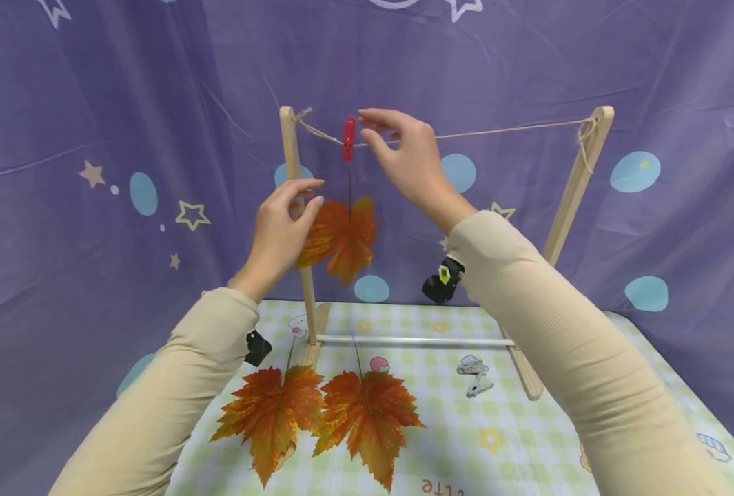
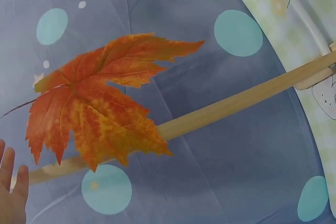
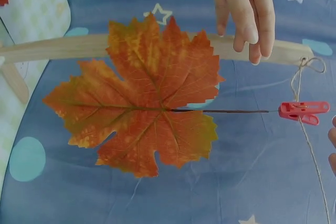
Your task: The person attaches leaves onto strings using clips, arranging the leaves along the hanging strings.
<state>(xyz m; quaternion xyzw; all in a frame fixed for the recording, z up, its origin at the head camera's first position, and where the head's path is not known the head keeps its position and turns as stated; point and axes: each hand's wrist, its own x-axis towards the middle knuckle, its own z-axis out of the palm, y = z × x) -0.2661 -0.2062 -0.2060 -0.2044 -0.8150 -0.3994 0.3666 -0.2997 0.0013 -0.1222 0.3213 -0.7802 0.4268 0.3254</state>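
Observation:
A red clothespin (image 1: 349,139) is clipped on a twine line (image 1: 497,131), with an orange maple-like leaf (image 3: 142,103) hanging by its stem below. Just right of the clothespin, my right hand (image 1: 411,155) is raised with thumb and fingers loosely bent and parted, holding nothing. My left hand (image 1: 278,224) hovers lower, beside the hanging leaf's left edge, its fingers relaxed and apart from the thumb. In the right wrist view a gap separates the right fingertips (image 3: 333,150) from the clothespin. The left wrist view catches only part of that hand at its left edge.
The line is tied between two wooden posts (image 1: 574,186) joined low down by a white rod (image 1: 413,341). On the checked tablecloth (image 1: 466,461) lie two more orange leaves, one left (image 1: 276,410) and one right (image 1: 369,420). Grey clothespins (image 1: 475,375) lie near the right post's foot.

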